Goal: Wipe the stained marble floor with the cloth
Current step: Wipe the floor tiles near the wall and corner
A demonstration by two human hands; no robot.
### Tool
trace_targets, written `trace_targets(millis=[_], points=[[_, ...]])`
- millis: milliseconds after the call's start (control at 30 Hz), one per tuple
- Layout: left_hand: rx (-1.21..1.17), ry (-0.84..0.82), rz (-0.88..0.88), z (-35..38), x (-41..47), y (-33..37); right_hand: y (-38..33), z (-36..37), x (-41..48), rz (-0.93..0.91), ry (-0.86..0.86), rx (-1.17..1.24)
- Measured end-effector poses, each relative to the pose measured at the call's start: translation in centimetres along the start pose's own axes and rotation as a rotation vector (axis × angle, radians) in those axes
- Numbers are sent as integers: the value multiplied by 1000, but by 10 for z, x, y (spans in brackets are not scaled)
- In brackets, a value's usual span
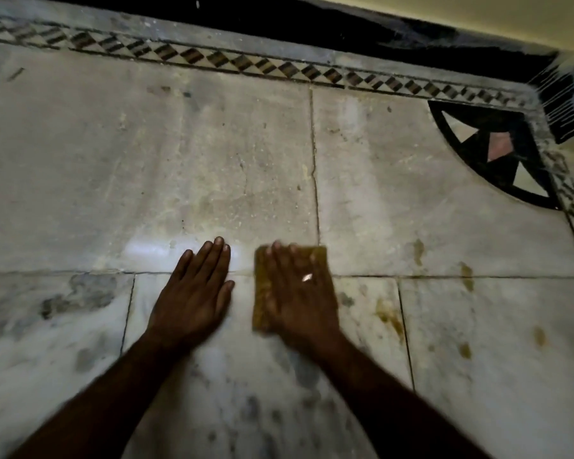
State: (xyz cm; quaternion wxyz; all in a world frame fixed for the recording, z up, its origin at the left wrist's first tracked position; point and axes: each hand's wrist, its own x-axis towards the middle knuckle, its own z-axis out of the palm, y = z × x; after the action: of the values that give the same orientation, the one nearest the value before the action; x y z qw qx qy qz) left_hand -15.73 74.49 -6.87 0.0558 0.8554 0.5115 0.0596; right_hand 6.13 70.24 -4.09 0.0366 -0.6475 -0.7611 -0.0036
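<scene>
A yellow-brown cloth (pixel 261 293) lies flat on the pale marble floor (pixel 179 154), folded into a rectangle. My right hand (pixel 300 293) presses down on top of it, fingers spread and blurred, with a ring on one finger. Just to the left of the cloth, my left hand (pixel 194 293) rests flat on the bare marble, fingers together, holding nothing. Yellow-brown stains (pixel 390 318) mark the slabs to the right of the cloth, and more stains (pixel 466 274) lie further right. Most of the cloth is hidden under my right hand.
A patterned inlay border (pixel 246 62) runs along the far side, with a black skirting (pixel 312 31) and a cream wall behind. A black quarter-circle inlay (pixel 491 154) fills the far right corner. Grey veining (pixel 77 293) shows on the left slab.
</scene>
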Motion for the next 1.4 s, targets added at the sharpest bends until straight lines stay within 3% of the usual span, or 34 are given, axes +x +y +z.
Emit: trace_targets(millis=[100,200,333,467,600,733,867,1000,1133,1267,1333,1400], points=[[-21,-29,-13,-3,-16,7,53,0,-3,160,-15,-59],[-22,-28,-34,-5,-33,13,48,-6,-56,276,12,-63],[-27,-41,-47,-5,-52,20,-35,-8,-140,3,87,-10],[-37,-69,-22,-6,-82,13,-73,-4,-110,-246,-3,104],[-23,-92,-41,-11,-102,8,-11,-2,-52,-12,43,-31],[-49,-109,-118,-12,-115,22,21,-13,-118,148,-19,4],[-42,-105,-149,-8,-131,38,-51,-12,-207,-55,-19,36],[-22,-89,-57,-7,-142,53,-72,-13,-160,-261,-51,105],[-41,-101,-58,-7,-145,65,-13,-17,-147,39,-52,60],[-52,-139,189,-5,-138,97,20,-22,-227,312,-38,-39],[-65,-131,220,-1,-136,119,-1,-19,-271,342,-25,-57],[-71,-123,167,3,-136,139,-22,-20,-285,260,-15,-10]])
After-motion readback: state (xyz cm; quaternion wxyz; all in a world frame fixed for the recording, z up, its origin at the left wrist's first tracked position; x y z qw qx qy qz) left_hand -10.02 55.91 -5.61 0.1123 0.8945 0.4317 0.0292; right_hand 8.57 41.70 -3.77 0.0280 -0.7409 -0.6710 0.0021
